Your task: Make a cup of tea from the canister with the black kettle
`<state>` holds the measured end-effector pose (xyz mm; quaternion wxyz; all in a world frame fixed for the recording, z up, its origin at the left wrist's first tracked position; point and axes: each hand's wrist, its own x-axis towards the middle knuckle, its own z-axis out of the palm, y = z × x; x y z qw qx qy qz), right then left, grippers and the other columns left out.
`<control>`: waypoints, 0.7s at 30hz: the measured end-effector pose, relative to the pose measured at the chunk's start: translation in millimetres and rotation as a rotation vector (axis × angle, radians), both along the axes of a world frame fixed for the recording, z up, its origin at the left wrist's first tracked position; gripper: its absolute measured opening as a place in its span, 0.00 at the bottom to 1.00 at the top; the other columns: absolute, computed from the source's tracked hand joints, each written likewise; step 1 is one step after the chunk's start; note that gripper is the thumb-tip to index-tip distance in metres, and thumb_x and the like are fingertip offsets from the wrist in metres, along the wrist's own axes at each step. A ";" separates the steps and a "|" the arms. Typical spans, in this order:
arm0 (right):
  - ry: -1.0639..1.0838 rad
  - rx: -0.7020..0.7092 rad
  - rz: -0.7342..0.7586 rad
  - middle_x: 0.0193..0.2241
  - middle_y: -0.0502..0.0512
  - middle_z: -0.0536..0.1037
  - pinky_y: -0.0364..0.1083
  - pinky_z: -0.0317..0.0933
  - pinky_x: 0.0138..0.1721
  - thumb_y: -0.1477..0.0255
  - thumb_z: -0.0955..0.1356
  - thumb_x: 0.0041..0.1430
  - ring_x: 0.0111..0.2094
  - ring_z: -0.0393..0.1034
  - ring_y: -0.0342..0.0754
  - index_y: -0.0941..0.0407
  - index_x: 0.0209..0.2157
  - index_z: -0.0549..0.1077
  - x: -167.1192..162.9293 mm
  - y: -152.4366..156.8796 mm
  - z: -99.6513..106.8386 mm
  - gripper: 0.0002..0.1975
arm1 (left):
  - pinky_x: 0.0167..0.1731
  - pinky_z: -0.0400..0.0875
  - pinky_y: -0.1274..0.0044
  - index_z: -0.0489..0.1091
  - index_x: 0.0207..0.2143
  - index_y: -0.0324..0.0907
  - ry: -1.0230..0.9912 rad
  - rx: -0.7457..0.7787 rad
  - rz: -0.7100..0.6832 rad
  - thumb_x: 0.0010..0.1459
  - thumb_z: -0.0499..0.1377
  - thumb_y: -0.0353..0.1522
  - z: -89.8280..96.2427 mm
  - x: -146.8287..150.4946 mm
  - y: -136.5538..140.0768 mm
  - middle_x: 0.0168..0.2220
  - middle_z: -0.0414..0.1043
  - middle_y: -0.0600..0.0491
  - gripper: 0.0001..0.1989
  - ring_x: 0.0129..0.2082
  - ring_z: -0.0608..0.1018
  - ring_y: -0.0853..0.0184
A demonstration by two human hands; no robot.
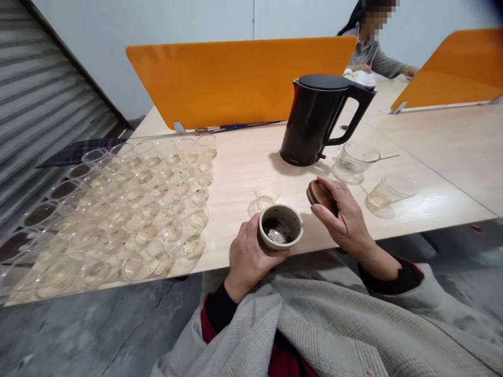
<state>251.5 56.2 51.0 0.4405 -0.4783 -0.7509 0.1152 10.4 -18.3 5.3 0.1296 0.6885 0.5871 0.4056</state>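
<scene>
Grey blanket [334, 324] covers the lap at the near edge, with dark cuffs and a strip of red showing at the wrists. Just above it, the left hand [247, 259] is wrapped around a small ceramic cup [280, 226], fingers clamped on its side, holding it at the near edge of the table [243, 162]. Dark wet leaves lie in the bottom of the cup. To its right, the right hand [343, 214] grips a round wooden lid [320, 195], held tilted, clear of the cup and near it.

Just beyond the cup stands a small glass [266, 192] on the table. Farther back is a black kettle [320, 119], its handle to the right. Right of the kettle sit a ribbed glass pitcher [356, 161] and a low glass cup [391, 191] with a little pale liquid.

On the left of the table, many small glasses [129, 209] stand close together in rows, most holding pale liquid; those along the far left edge look darker.

An orange divider [236, 78] runs across the far side. Beyond it, at far right, another person [373, 52] sits at a table.
</scene>
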 end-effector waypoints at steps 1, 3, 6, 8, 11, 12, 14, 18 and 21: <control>-0.042 -0.027 -0.040 0.60 0.65 0.75 0.67 0.65 0.64 0.46 0.68 0.68 0.62 0.69 0.66 0.50 0.67 0.70 7.1 4.7 -9.9 0.34 | 0.51 0.82 0.60 0.63 0.64 0.47 0.012 0.007 0.007 0.45 0.80 0.46 -0.6 0.0 0.1 0.54 0.80 0.46 0.49 0.52 0.83 0.51; -0.135 -0.087 -0.098 0.58 0.68 0.76 0.68 0.66 0.62 0.45 0.68 0.66 0.60 0.70 0.67 0.54 0.65 0.72 17.6 12.6 -31.6 0.36 | 0.50 0.83 0.60 0.63 0.65 0.47 0.033 0.021 0.015 0.43 0.81 0.46 -1.8 0.0 0.4 0.53 0.80 0.46 0.50 0.52 0.84 0.50; -0.305 -0.170 -0.113 0.61 0.71 0.74 0.69 0.66 0.62 0.46 0.70 0.64 0.61 0.69 0.70 0.56 0.65 0.73 25.4 18.4 -55.6 0.37 | 0.48 0.83 0.61 0.62 0.65 0.46 0.053 0.042 0.018 0.43 0.81 0.46 -2.9 -0.3 0.7 0.54 0.80 0.45 0.52 0.51 0.84 0.50; -0.379 -0.189 -0.092 0.65 0.72 0.71 0.70 0.65 0.63 0.46 0.71 0.63 0.64 0.66 0.72 0.56 0.67 0.71 29.5 18.7 -58.3 0.39 | 0.47 0.83 0.62 0.61 0.66 0.46 0.064 0.058 0.017 0.43 0.81 0.47 -3.8 -0.7 0.9 0.54 0.81 0.45 0.52 0.51 0.85 0.50; -0.362 -0.096 -0.120 0.67 0.71 0.70 0.68 0.66 0.62 0.47 0.70 0.66 0.65 0.65 0.70 0.54 0.68 0.70 44.3 19.6 -39.0 0.37 | 0.46 0.84 0.62 0.61 0.66 0.46 0.082 0.086 0.017 0.45 0.79 0.50 -6.1 -1.6 1.4 0.54 0.81 0.45 0.52 0.50 0.85 0.51; -0.345 -0.041 -0.172 0.65 0.70 0.72 0.67 0.67 0.60 0.48 0.69 0.67 0.63 0.67 0.69 0.53 0.68 0.70 52.5 21.3 -27.4 0.36 | 0.46 0.84 0.62 0.61 0.66 0.47 0.085 0.096 0.018 0.46 0.79 0.51 -7.0 -1.9 1.6 0.54 0.81 0.45 0.51 0.50 0.85 0.51; -0.334 0.067 -0.347 0.59 0.70 0.77 0.63 0.69 0.54 0.50 0.69 0.69 0.56 0.71 0.66 0.54 0.67 0.71 72.4 28.1 -0.4 0.33 | 0.46 0.84 0.62 0.61 0.66 0.47 0.086 0.111 0.020 0.47 0.78 0.53 -8.5 -2.5 1.9 0.54 0.81 0.45 0.51 0.49 0.85 0.51; -0.453 0.068 -0.709 0.48 0.71 0.82 0.54 0.62 0.44 0.57 0.74 0.67 0.49 0.72 0.61 0.62 0.65 0.74 111.3 53.8 49.3 0.32 | 0.45 0.84 0.62 0.61 0.67 0.47 0.088 0.118 0.022 0.48 0.78 0.53 -9.1 -2.2 2.1 0.54 0.81 0.45 0.51 0.49 0.85 0.51; -0.560 -0.105 -0.806 0.46 0.71 0.84 0.52 0.52 0.38 0.57 0.73 0.69 0.46 0.72 0.59 0.62 0.65 0.75 126.5 76.6 69.8 0.31 | 0.46 0.84 0.61 0.61 0.67 0.46 0.098 0.114 0.028 0.48 0.78 0.52 -8.8 -0.6 2.0 0.54 0.81 0.44 0.50 0.50 0.85 0.50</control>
